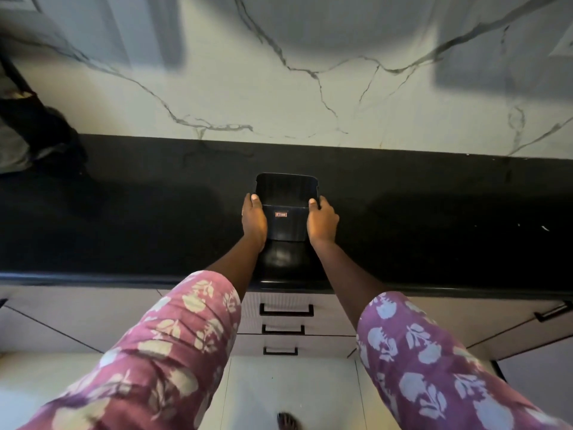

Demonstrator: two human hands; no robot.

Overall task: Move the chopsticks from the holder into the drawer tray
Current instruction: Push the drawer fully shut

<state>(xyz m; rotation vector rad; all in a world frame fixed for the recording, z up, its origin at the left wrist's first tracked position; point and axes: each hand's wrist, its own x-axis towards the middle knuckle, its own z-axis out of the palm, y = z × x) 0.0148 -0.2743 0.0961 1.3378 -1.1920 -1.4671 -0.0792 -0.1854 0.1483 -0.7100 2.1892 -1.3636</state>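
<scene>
Now both clamped on black rectangular plastic holder (286,209) near black countertop (124,218) front edge: left hand (254,219), right hand (322,221).

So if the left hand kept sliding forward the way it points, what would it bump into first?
Probably the marble wall. The left hand points along the black holder's side, across bare black counter.

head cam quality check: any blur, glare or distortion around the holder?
Head view: wide-angle bowing curves the counter edge; the upper corners are smeared. The black holder barely separates from the glossy black counter, which mirrors it just below. Both the left hand and right hand look sharp.
</scene>
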